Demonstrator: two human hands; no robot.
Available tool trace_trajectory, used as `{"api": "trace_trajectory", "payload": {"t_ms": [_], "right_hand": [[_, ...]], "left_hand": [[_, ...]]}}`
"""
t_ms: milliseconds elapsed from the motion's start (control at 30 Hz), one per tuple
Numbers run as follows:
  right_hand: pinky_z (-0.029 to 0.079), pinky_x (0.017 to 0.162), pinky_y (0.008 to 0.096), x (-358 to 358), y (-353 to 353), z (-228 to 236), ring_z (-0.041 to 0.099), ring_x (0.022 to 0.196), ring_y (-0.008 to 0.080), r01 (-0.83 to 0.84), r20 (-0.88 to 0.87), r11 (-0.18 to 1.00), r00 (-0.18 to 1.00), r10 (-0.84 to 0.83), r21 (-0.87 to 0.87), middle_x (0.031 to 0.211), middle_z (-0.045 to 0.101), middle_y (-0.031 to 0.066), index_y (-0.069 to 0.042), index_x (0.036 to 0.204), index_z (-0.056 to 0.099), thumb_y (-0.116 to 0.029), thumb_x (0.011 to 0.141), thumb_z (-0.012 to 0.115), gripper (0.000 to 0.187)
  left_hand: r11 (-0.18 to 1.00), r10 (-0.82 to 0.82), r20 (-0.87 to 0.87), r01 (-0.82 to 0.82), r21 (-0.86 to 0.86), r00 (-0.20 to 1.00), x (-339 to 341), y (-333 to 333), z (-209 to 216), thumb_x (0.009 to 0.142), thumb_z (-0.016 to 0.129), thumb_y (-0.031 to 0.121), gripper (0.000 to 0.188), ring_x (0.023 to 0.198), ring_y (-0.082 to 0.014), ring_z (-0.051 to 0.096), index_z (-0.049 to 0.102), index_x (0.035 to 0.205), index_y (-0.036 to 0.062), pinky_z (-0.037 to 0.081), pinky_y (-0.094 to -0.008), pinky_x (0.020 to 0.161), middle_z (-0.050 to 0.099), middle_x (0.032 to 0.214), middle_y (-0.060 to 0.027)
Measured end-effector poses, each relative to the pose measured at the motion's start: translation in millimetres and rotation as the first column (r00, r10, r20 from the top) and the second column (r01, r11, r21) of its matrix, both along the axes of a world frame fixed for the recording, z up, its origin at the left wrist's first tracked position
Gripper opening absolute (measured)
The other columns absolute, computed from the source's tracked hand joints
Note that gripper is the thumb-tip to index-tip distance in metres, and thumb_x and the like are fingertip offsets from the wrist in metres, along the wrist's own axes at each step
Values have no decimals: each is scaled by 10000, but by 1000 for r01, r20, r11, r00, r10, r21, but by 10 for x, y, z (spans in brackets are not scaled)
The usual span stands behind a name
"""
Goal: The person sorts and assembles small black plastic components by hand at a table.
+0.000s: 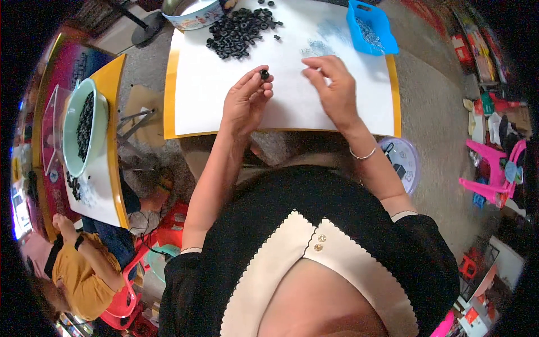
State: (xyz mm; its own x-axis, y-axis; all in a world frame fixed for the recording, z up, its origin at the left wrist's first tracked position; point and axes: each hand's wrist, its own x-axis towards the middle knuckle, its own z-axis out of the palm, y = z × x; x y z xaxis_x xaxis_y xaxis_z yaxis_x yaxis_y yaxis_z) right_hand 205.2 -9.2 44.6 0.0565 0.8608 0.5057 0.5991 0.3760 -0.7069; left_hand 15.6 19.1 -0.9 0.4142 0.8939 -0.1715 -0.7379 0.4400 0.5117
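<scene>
Over the front half of the white table, my left hand (247,98) pinches a small black round part (264,74) between thumb and fingertips. A dark recess seems to show in the part's middle. To the right my right hand (332,90) hovers with thumb and forefinger a little apart, and I see nothing between them. Just beyond its fingertips, small clear or silvery pieces (317,49) lie scattered on the table. Farther left is a heap of similar black parts (238,35). More tiny pale pieces are in a blue plastic tray (355,25) at the far right.
A round tin (196,20) stands at the table's far left corner. The white table (208,101) has a yellow edge. On a second table to the left, a pale green basin (102,123) holds black parts; a person in yellow (87,269) sits there. Pink stools (488,168) stand right.
</scene>
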Motion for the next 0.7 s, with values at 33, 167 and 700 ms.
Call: {"api": "trace_trajectory", "payload": {"t_ms": [33,167,700], "right_hand": [[443,654,240,132,-41,-31,545,715,129,55,-18,998,998,-55,-34,836,592,55,-31,938,653,-77,799,620,150],[441,647,253,500,-177,-280,545,727,151,247,109,961,966,-234,-127,809,586,66,-25,891,647,-87,788,622,123],[456,697,313,78,-48,-270,579,752,249,23,-51,964,998,-38,-265,807,613,113,-6,861,623,-107,815,586,116]], "left_hand": [[1000,15,-33,-16,-13,999,-6,-16,-4,899,534,86,279,754,-135,580,525,1138,-59,514,-222,654,587,930,-134],[1000,12,-74,-13,-16,997,-38,-56,-62,890,523,51,327,771,-147,570,485,1190,-74,511,-237,671,572,944,-139],[1000,-14,-225,19,19,974,24,-93,-16,877,530,57,292,770,-149,572,535,1140,-68,502,-253,696,593,938,-135]]}}
